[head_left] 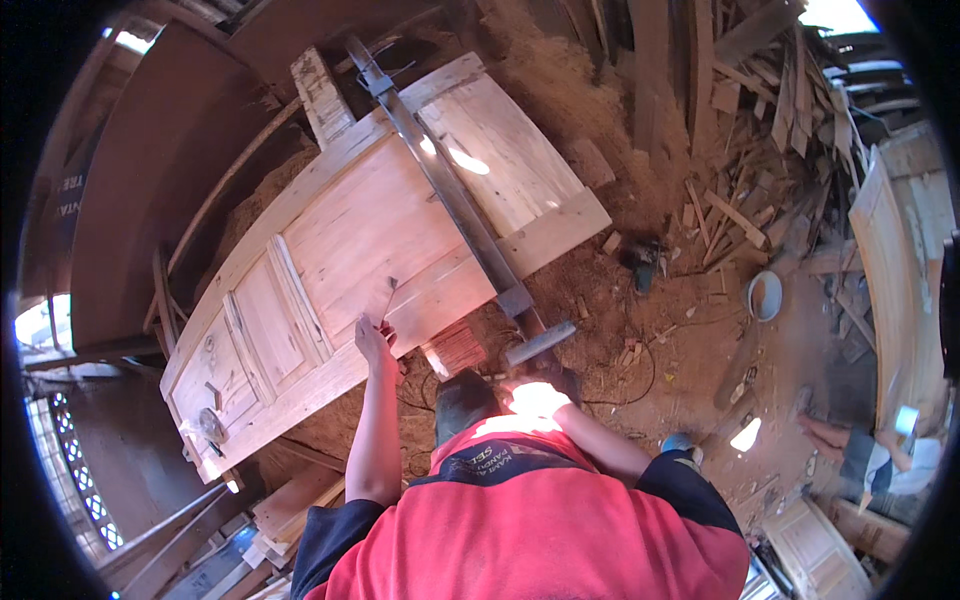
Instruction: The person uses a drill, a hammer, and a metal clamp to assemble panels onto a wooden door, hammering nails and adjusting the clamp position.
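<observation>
A large pale wooden panelled door (350, 220) lies in front of me. A long metal bar clamp (440, 180) crosses it, its end with a short crossbar sticking out past the near edge. My left hand (374, 342) is closed around a thin stick-like tool (389, 292), whose small dark tip is over the door's face; its exact kind is unclear. My right hand (538, 399) is close to my lap, just below the clamp's near end. Glaring sunlight washes out its fingers, so its grip cannot be made out.
A crumpled clear bag (209, 427) lies on the door's left end. Scrap wood (740, 215) is heaped at the far right, near a white bucket (764, 296). Another person (880, 460) sits at the right beside a tall wooden panel (890, 300). Sawdust covers the ground.
</observation>
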`<state>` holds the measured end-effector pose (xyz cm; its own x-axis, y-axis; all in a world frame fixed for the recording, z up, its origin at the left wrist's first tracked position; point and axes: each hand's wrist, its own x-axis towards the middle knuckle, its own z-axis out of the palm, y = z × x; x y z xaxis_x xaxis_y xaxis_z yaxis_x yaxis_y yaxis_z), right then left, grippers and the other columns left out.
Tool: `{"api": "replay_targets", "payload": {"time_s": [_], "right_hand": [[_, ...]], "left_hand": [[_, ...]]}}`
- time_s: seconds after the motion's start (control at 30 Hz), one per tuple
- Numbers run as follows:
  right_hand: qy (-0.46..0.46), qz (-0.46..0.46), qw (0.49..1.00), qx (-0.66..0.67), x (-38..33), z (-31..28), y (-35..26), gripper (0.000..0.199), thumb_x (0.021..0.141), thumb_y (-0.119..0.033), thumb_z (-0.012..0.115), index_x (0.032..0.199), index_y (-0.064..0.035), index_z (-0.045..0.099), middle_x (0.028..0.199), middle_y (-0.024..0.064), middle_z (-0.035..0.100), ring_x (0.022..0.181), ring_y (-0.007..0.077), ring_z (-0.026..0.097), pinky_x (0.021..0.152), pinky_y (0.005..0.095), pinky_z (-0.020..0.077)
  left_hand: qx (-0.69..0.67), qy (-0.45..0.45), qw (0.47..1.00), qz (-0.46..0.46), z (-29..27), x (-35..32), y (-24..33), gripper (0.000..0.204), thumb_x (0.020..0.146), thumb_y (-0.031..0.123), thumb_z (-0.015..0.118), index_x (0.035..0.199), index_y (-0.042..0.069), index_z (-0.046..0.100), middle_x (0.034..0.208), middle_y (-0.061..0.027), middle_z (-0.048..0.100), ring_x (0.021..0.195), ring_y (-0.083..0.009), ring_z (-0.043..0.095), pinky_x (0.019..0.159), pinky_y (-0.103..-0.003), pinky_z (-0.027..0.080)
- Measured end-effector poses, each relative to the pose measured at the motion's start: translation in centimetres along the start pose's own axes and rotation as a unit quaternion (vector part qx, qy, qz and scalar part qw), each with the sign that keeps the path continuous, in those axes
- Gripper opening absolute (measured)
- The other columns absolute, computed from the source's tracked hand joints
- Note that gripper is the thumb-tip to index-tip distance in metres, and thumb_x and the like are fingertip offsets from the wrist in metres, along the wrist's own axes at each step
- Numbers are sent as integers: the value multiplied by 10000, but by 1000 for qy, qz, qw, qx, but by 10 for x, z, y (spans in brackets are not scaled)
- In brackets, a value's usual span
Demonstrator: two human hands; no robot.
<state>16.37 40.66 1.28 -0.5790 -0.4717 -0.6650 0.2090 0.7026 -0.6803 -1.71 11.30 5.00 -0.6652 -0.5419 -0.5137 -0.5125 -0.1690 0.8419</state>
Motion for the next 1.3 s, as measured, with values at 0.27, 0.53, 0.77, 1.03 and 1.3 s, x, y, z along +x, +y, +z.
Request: {"api": "replay_targets", "payload": {"time_s": [0.27, 0.53, 0.77, 1.03, 1.3], "right_hand": [[375, -242, 893, 59, -25, -61, -73, 256, 857, -150, 663, 1072, -11, 660, 1038, 169, 656, 958, 299, 633, 820, 395, 509], [708, 24, 460, 536, -21, -46, -27, 336, 854, -78, 529, 1187, -39, 554, 1051, 51, 503, 897, 186, 472, 839, 353, 423], [442, 224, 805, 327, -3, 34, 42, 344, 828, -138, 638, 1147, -19, 589, 1041, 112, 622, 931, 218, 586, 816, 386, 482], [545, 229, 781, 201, 45, -2, 4, 420, 744, -274, 748, 1063, -20, 649, 957, 147, 703, 908, 284, 670, 821, 403, 519], [503, 303, 787, 189, 43, 7, -20, 419, 737, -281, 758, 1055, -31, 649, 955, 145, 701, 901, 295, 669, 802, 408, 522]], "left_hand": [[181, 143, 954, 190, 8, 74, 15, 501, 992, 395, 475, 1331, 26, 470, 1292, -171, 529, 1217, -294, 496, 991, -405, 413], [350, 47, 830, 431, 64, 189, 120, 488, 998, 372, 473, 1281, -21, 527, 1283, -239, 537, 1248, -373, 470, 1069, -440, 359], [387, -182, 735, 526, 243, 394, 219, 385, 991, 321, 416, 1147, 28, 611, 1146, -240, 629, 1073, -404, 591, 943, -479, 455], [438, -350, 710, 427, 380, 592, 183, 434, 920, 305, 456, 953, -87, 638, 985, -310, 653, 915, -455, 649, 798, -505, 503], [414, -481, 717, 289, 399, 584, 161, 338, 856, 257, 546, 832, -55, 672, 710, -178, 656, 647, -253, 596, 650, -428, 482]]}}
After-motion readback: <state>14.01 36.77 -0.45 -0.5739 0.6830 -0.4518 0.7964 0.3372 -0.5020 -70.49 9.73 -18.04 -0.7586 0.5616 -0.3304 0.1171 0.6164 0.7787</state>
